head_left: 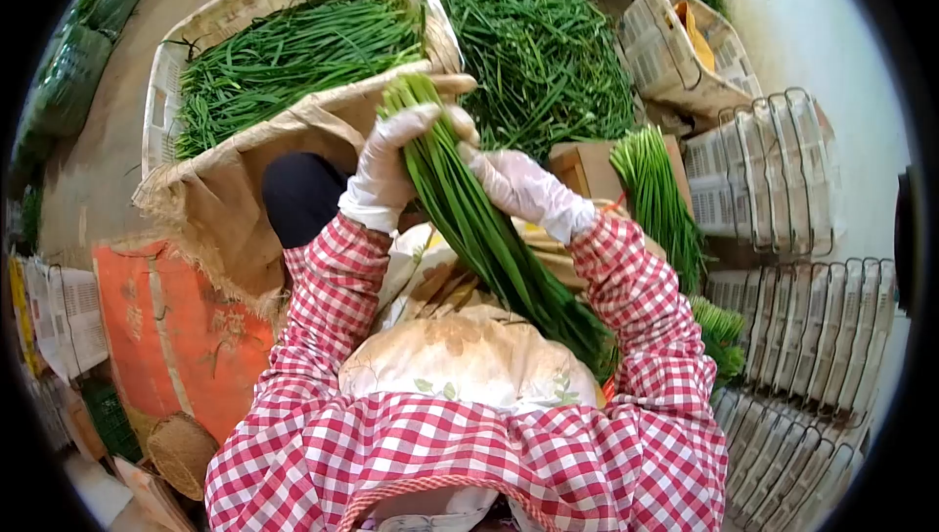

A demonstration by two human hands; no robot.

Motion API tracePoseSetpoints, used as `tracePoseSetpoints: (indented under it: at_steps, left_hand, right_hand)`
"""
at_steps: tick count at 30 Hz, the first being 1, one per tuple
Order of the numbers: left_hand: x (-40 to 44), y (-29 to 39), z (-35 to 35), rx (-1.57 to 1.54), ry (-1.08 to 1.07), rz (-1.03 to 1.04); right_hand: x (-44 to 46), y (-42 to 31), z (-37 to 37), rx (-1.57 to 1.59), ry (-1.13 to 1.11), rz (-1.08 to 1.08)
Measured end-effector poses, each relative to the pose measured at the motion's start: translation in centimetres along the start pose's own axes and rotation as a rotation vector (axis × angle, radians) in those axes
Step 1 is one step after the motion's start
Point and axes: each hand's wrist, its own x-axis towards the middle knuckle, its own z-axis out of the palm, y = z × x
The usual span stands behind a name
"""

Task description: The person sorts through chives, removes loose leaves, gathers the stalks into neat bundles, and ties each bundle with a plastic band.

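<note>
A bunch of garlic chives [479, 224] is held up in front of my chest, its pale cut ends at the top and its dark green leaves hanging down to the right over my lap. My left hand [384, 162], in a thin whitish glove, is wrapped around the bunch just below the pale ends. From the other side my right hand [520, 188], gloved the same way, has its fingers closed against the bunch near the top. Part of its fingertips is hidden behind the stalks. A stained apron [469, 356] covers my lap under the leaves.
A white plastic crate [156, 121] with loose chives [303, 58] stands ahead, brown sacking [225, 199] over its near edge. Beside it lies a big chive heap [538, 53]. Finished-looking bunches [655, 185] rest on a cardboard box [577, 170] at right. Stacked crates [802, 327] line the right wall.
</note>
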Motion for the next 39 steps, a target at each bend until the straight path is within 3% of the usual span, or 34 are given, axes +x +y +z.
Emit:
tracePoseSetpoints:
  at_steps: [1,3,5,7,8,10,11,12,13,14,15,16,19,23,31,33,36,39]
  left_hand:
    - [-0.2,0.2,0.6,-0.015,0.057,0.073]
    - [-0.2,2.2,-0.4,0.044,0.119,0.208]
    - [-0.2,4.5,-4.2,-0.073,0.118,0.420]
    - [-0.8,8.4,-8.3,-0.502,-0.131,0.485]
    - [-1.3,10.2,-9.7,-0.516,-0.170,0.547]
    - [-3.0,13.0,-10.9,-0.433,-0.204,0.635]
    - [-3.7,14.6,-11.3,-0.344,-0.236,0.633]
    - [-4.0,15.4,-10.9,-0.314,-0.273,0.652]
    - [-4.1,15.9,-10.4,-0.291,-0.312,0.666]
    - [-4.1,16.5,-10.3,-0.287,-0.319,0.664]
    - [-4.0,17.2,-10.2,-0.175,-0.335,0.672]
    - [-3.5,17.8,-10.0,-0.067,-0.355,0.676]
    - [-1.2,18.2,-6.7,0.181,-0.416,0.750]
    - [1.2,18.7,-3.9,0.127,-0.601,0.665]
    - [1.0,18.2,-7.1,-0.091,-0.654,0.659]
    - [0.5,17.5,-7.2,-0.227,-0.531,0.653]
    - [1.2,18.4,-10.2,0.005,-0.528,0.657]
    - [0.3,17.5,-9.0,0.023,-0.452,0.674]
  right_hand:
    - [-0.1,-1.1,-0.3,0.231,-0.121,0.200]
    - [-0.3,0.2,-0.3,0.222,-0.178,0.087]
    - [-1.2,2.0,-0.8,-0.048,-0.233,0.079]
    - [-4.2,1.3,-2.7,0.039,-0.320,0.321]
    - [-5.0,-0.1,-4.1,-0.146,-0.361,0.554]
    - [-6.8,3.5,-5.9,-0.381,-0.302,0.659]
    - [-7.1,1.7,-6.9,-0.120,-0.251,0.796]
    - [-7.7,4.3,-8.1,-0.088,-0.149,0.787]
    - [-7.9,4.7,-10.0,-0.514,-0.112,0.687]
    - [-7.3,3.7,-11.0,-0.620,0.049,0.871]
    - [-7.8,3.5,-11.2,-0.814,0.385,0.588]
    - [-7.4,3.2,-12.3,-0.736,0.534,0.385]
    - [-4.7,-5.4,-9.9,-0.027,0.533,-0.209]
    - [-2.9,-10.1,-5.8,-0.005,0.548,-0.479]
    - [-4.2,-5.5,-6.8,0.075,0.582,-0.222]
    - [-4.9,-5.3,-6.5,0.106,0.541,-0.212]
    - [-5.0,-6.1,-5.6,0.104,0.601,-0.079]
    - [-4.4,-6.6,-4.5,0.319,0.586,-0.087]
